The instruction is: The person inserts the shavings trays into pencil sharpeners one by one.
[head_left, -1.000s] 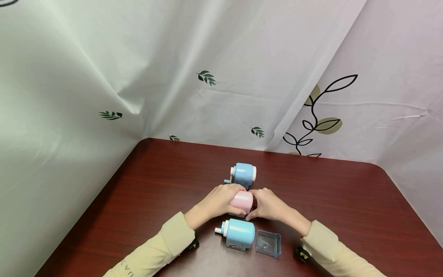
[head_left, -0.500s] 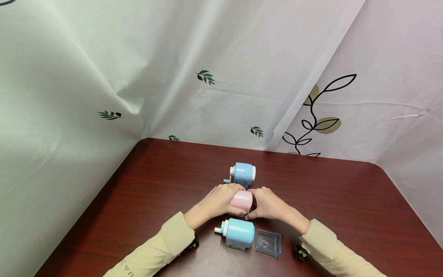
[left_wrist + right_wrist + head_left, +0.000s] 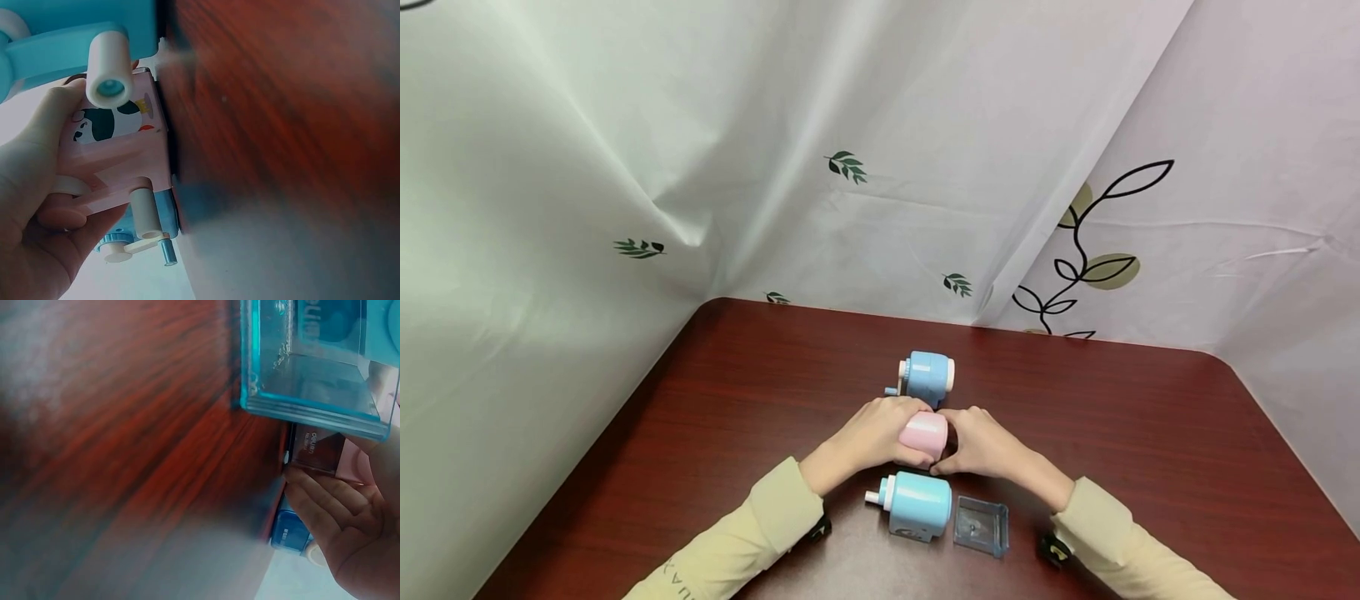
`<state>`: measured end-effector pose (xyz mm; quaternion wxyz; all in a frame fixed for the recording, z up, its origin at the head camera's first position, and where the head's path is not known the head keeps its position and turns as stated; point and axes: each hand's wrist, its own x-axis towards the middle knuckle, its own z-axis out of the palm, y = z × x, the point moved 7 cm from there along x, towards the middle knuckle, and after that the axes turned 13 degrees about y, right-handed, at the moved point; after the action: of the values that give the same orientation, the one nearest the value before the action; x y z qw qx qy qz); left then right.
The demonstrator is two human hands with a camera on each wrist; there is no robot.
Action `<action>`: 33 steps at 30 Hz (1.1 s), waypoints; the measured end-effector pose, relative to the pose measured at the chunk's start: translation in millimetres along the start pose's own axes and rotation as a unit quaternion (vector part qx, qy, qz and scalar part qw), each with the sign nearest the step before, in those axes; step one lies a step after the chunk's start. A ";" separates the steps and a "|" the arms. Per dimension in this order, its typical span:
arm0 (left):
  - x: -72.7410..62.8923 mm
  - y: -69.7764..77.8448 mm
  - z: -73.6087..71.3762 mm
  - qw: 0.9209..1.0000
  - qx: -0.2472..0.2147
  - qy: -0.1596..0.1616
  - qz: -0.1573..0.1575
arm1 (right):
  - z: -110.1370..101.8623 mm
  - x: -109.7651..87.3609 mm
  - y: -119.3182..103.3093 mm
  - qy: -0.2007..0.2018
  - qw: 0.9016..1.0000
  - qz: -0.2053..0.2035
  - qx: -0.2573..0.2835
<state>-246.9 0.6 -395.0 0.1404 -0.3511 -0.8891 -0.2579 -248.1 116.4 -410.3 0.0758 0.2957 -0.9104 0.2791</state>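
Observation:
A pink crank pencil sharpener (image 3: 925, 436) with a panda picture sits between both hands. My left hand (image 3: 874, 435) grips its body from the left, thumb on the panda side and fingers behind. At the other end, my right hand (image 3: 988, 448) pinches the sharpener's dark see-through shavings drawer (image 3: 317, 450), with the fingers along its far side; the thumb is largely hidden behind a clear tray in the right wrist view. The crank handle (image 3: 145, 212) of the pink sharpener points toward the left wrist camera.
Nearer the person stands a turquoise pencil sharpener (image 3: 920, 504), its clear blue drawer (image 3: 981, 527) lying pulled out to its right. A blue pencil sharpener (image 3: 928, 377) stands just behind the pink one. The dark red table (image 3: 775, 367) ends at a white patterned curtain (image 3: 880, 233).

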 end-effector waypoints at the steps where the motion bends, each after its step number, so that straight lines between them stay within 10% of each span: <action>1: 0.0 0.0 0.1 1.000 0.001 0.000 0.001 | 0.0 0.0 0.3 0.002 1.000 -0.001 0.000; 33: -3.8 8.5 -8.7 0.999 -0.003 0.036 0.004 | -22.6 -9.2 -5.5 0.039 0.998 -0.018 -0.052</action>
<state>-237.6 -1.1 -386.4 0.1721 -0.3454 -0.8816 -0.2719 -237.9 129.8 -391.7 0.1316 0.2966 -0.9146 0.2412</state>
